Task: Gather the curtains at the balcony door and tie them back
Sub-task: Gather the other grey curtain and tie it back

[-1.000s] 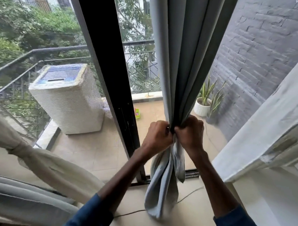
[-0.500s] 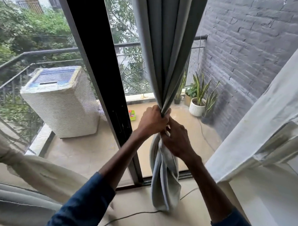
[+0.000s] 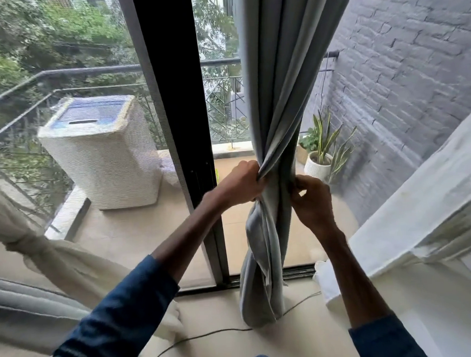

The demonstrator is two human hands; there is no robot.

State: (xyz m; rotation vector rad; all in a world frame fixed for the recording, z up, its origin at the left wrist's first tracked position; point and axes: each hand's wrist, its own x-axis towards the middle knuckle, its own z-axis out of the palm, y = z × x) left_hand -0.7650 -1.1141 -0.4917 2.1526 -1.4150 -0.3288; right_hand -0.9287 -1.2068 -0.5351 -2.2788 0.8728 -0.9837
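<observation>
Grey curtain [image 3: 277, 101] hangs bunched, lower part twisted.

Soft daylight, wide-angle edge warp

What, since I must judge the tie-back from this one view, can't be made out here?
Head view only:
- Top of the grey curtain and its rail: cut off by the upper edge.
- Any tie or knot at the gathered part: none shows. The left hand, the right hand and the folds cover that spot.
- Ends of the left hand's fingers: tucked behind the fabric.
- Potted plant: partly hidden by the curtain.
</observation>
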